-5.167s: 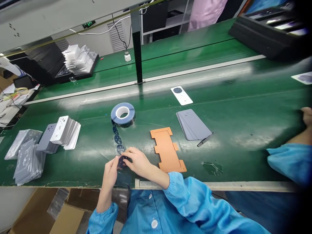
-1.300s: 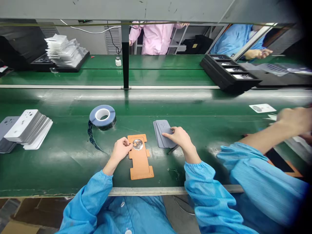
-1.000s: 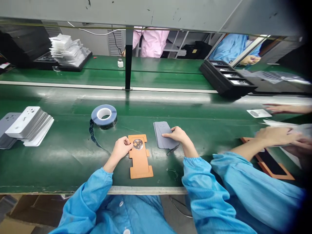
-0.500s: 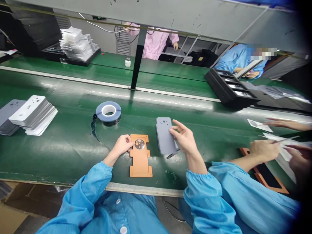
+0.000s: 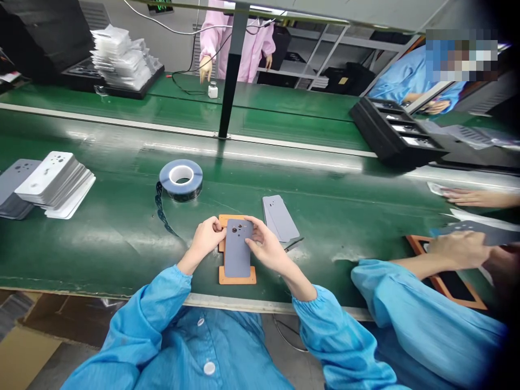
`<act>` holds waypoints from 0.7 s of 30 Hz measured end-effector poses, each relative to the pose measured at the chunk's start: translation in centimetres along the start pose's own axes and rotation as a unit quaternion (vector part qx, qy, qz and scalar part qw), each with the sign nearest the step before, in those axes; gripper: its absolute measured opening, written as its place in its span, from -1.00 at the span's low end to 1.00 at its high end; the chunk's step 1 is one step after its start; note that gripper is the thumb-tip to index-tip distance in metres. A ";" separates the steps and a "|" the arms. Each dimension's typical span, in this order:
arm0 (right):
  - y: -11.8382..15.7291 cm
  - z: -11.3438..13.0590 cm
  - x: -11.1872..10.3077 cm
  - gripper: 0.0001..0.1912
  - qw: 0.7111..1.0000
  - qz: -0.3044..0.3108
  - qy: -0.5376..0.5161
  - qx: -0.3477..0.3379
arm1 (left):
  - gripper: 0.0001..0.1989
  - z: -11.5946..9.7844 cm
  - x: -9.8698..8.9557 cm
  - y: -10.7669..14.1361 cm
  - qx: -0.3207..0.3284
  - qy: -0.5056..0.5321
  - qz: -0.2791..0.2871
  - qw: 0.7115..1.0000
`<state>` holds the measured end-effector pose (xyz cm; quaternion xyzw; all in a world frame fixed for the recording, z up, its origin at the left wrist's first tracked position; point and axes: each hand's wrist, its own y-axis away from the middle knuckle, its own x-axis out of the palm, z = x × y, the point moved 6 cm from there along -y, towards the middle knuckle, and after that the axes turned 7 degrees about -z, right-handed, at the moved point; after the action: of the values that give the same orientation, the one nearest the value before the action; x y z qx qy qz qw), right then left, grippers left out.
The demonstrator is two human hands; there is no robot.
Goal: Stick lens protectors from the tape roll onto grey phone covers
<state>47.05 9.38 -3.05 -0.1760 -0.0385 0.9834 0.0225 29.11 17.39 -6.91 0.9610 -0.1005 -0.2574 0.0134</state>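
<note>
A grey phone back panel (image 5: pixel 238 257) with camera holes at its top lies over an orange fixture (image 5: pixel 238 280), covering most of it. My right hand (image 5: pixel 266 246) grips the panel by its upper right edge, thumb on its face. On the other side, my left hand (image 5: pixel 206 241) is closed in a pinch, its fingertips by the panel's upper left edge; what it pinches is hidden. Just right of the fixture lie more grey back panels (image 5: pixel 280 219), with a thin dark tool (image 5: pixel 294 244) beside them. The panel hides the fixture's round perforated disc.
A blue tape roll (image 5: pixel 181 181) with a perforated strip trailing stands beyond my left hand. Stacked panels (image 5: pixel 57 187) are at the far left. A co-worker's hands (image 5: pixel 455 250) work at another orange frame (image 5: pixel 467 292) on the right. A black post (image 5: pixel 229 97) rises behind.
My right hand has lifted a panel off the small pile and carried it left onto the orange fixture. My left hand stays near the fixture's upper left side.
</note>
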 end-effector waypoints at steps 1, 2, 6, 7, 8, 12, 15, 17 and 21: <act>0.0 0.1 0.0 -0.43 0.999 -0.002 0.032 -0.018 | -0.83 -0.1 0.0 0.1 0.003 -0.002 0.000 1.000; 0.0 0.2 0.0 -0.43 0.997 -0.003 0.063 -0.034 | -0.84 -0.1 -0.1 0.2 0.007 -0.003 0.000 1.000; -0.2 0.0 0.2 -0.39 0.985 -0.008 0.160 -0.068 | -0.86 -0.3 -0.2 0.3 0.020 0.001 0.004 1.000; -0.2 -0.1 0.3 -0.38 0.982 -0.009 0.178 -0.069 | -0.86 -0.3 -0.3 0.3 0.021 0.005 0.006 1.000; -0.2 -0.2 0.3 -0.36 0.979 -0.009 0.194 -0.070 | -0.87 -0.3 -0.3 0.3 0.022 0.009 0.010 1.000; -0.2 -0.2 0.4 -0.35 0.969 -0.015 0.234 -0.082 | -0.89 -0.3 -0.3 0.2 0.014 0.030 0.029 0.999; -0.3 -0.1 0.3 -0.34 0.965 -0.020 0.243 -0.098 | -0.89 -0.1 -0.2 0.2 0.006 0.040 0.031 0.999; -0.4 0.0 0.3 -0.33 0.965 -0.017 0.239 -0.109 | -0.88 0.0 -0.2 0.1 -0.001 0.045 0.032 0.998; -0.6 -0.2 0.3 -0.30 0.967 -0.009 0.224 -0.123 | -0.85 0.3 -0.1 -0.1 -0.023 0.056 0.040 0.997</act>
<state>46.89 9.96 -3.32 -0.3927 -0.1545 0.9064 0.0172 28.94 17.54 -7.12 0.9686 -0.1319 -0.2044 0.0514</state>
